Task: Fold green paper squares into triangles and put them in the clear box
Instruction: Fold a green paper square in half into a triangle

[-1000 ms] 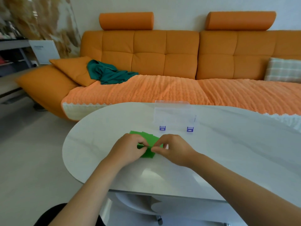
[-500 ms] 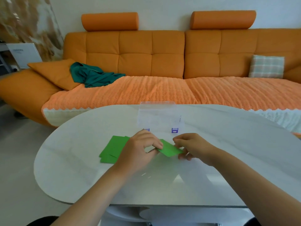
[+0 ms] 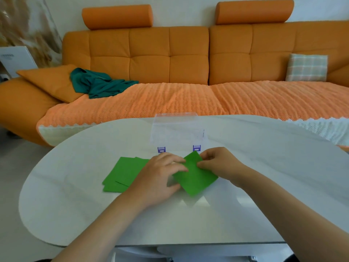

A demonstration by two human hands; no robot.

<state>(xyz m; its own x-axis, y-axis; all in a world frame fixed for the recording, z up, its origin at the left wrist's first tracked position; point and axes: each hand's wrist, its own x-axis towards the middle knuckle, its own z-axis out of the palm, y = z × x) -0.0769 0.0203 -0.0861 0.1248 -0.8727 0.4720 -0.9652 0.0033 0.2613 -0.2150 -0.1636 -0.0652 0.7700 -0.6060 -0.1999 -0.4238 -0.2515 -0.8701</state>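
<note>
Left hand (image 3: 160, 174): over the near middle of the worktop (image 3: 75, 186). Its grip pinches the left side of a single green sheet (image 3: 196, 176), fingers on top, thumb at the near edge.
Right hand (image 3: 221, 163): just right of the left one. Its fingertips (image 3: 202, 164) are pressed together on the sheet's upper right edge.
Green sheet: unfolded, turned corner-on like a diamond between the two hands. From here I cannot tell whether it lies flat on the worktop.
Stack of green squares (image 3: 122, 174): flat on the worktop, left of the hands, slightly fanned, its right part hidden under the left hand.
Clear box (image 3: 177, 131): on the worktop just beyond the hands, two purple latches (image 3: 196, 148) on its near side. I cannot make out anything inside it.
Behind the worktop: an orange sofa (image 3: 170, 59) carrying a crumpled teal cloth (image 3: 98, 84) on the left and a checked cushion (image 3: 306, 68) on the right.
</note>
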